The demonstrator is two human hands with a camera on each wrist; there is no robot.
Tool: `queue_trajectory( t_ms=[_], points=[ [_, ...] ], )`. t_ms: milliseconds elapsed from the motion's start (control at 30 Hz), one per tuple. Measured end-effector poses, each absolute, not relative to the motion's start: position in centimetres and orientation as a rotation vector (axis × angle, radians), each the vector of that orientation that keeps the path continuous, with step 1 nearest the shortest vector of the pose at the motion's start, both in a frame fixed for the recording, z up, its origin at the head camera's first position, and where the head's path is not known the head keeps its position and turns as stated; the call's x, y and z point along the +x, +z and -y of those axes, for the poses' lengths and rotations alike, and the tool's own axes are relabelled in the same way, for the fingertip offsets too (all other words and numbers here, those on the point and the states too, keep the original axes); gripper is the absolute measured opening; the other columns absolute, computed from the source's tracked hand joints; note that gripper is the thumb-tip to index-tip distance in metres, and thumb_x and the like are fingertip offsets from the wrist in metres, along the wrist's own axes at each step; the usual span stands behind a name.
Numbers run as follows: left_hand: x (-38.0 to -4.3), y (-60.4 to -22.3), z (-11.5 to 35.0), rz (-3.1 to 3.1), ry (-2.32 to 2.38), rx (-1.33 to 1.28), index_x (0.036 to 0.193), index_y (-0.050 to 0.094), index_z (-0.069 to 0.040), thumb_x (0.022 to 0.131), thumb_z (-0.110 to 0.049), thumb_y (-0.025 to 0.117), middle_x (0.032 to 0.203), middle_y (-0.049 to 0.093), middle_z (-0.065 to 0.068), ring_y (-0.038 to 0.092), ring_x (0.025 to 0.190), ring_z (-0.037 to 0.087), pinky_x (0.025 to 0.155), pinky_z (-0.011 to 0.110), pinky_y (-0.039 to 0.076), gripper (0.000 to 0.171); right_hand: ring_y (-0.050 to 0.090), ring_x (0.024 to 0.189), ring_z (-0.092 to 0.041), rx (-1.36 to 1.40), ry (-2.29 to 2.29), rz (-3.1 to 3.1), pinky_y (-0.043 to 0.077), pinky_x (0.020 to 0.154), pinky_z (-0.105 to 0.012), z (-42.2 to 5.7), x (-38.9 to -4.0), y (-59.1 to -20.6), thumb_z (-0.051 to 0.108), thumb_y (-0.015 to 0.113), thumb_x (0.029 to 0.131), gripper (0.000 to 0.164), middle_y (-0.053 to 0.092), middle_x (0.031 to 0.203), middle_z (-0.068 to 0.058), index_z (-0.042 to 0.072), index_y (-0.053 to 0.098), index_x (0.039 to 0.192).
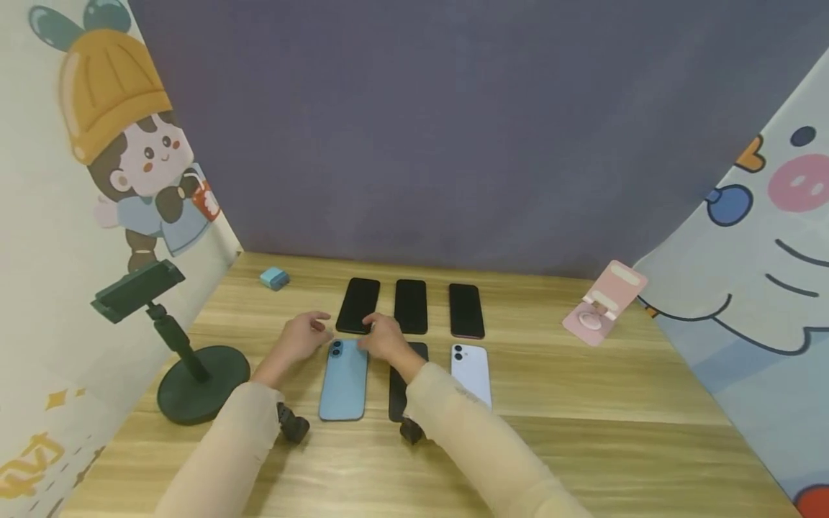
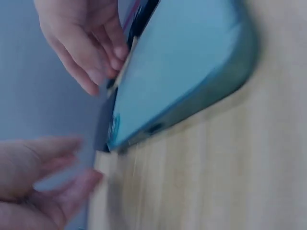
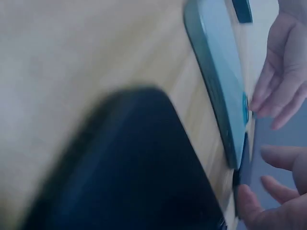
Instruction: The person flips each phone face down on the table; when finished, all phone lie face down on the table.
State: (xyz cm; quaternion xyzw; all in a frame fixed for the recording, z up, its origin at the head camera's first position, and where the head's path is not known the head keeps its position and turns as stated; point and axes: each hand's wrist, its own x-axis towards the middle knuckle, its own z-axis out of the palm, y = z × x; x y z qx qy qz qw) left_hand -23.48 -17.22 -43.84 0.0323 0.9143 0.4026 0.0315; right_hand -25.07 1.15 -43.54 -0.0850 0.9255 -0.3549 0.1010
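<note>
A light blue phone [image 1: 344,381] lies back up on the wooden table, its two camera lenses at the far left corner. Beyond it a black phone [image 1: 358,305] lies with its dark face up. My left hand [image 1: 301,338] hovers at the left of the blue phone's far end, fingers loosely bent and thumb apart; nothing is between them in the left wrist view. Over the blue phone's far right corner reaches my right hand [image 1: 387,339], fingertips close to the black phone's near edge. In the right wrist view its thumb and fingers [image 3: 280,189] are spread apart, holding nothing.
Two more dark phones [image 1: 411,306] [image 1: 466,311] lie in the far row. A black phone [image 1: 399,392], partly under my right arm, and a white phone [image 1: 471,370] lie nearer. A dark green stand [image 1: 204,385] is at left, a small blue block [image 1: 275,278] behind, a pink stand [image 1: 605,302] at right.
</note>
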Motion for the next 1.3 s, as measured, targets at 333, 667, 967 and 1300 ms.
queue_trajectory(
  t_ms=[333, 667, 967, 1300],
  points=[
    [-26.9, -45.8, 17.3, -2.801, 1.367, 0.109, 0.13, 0.056, 0.005, 0.094, -0.009, 0.064, 0.112, 0.063, 0.027, 0.062, 0.099, 0.038, 0.079, 0.043, 0.053, 0.039, 0.061, 0.104, -0.026, -0.079, -1.351, -2.683, 0.052, 0.08, -0.034, -0.1, -27.4, -45.1, 0.015, 0.074, 0.088, 0.038, 0.064, 0.119, -0.015, 0.008, 0.065, 0.124],
    [-27.4, -46.0, 16.5, -2.819, 1.319, 0.081, 0.122, 0.062, 0.007, 0.09, -0.003, 0.066, 0.117, 0.062, 0.026, 0.057, 0.109, 0.039, 0.09, 0.046, 0.049, 0.033, 0.058, 0.112, -0.027, 0.026, -1.412, -2.652, 0.052, 0.084, -0.034, 0.3, -27.9, -44.8, 0.008, 0.074, 0.086, 0.036, 0.063, 0.124, -0.013, 0.006, 0.068, 0.121],
    [-27.3, -45.8, 16.2, -2.793, 1.314, 0.042, 0.121, 0.062, 0.008, 0.091, -0.003, 0.065, 0.118, 0.061, 0.026, 0.056, 0.112, 0.04, 0.092, 0.046, 0.047, 0.032, 0.06, 0.108, -0.025, 0.05, -1.474, -2.65, 0.052, 0.082, -0.031, 0.3, -28.1, -45.3, 0.004, 0.075, 0.084, 0.034, 0.065, 0.12, -0.014, 0.008, 0.07, 0.117],
    [-27.7, -45.5, 15.8, -2.816, 1.291, 0.053, 0.121, 0.062, 0.009, 0.092, -0.007, 0.065, 0.115, 0.062, 0.026, 0.058, 0.108, 0.039, 0.091, 0.047, 0.047, 0.033, 0.058, 0.113, -0.027, 0.06, -1.751, -2.509, 0.052, 0.084, -0.032, -0.3, -28.3, -45.0, 0.001, 0.072, 0.084, 0.034, 0.065, 0.118, -0.014, 0.006, 0.07, 0.118]
  ],
)
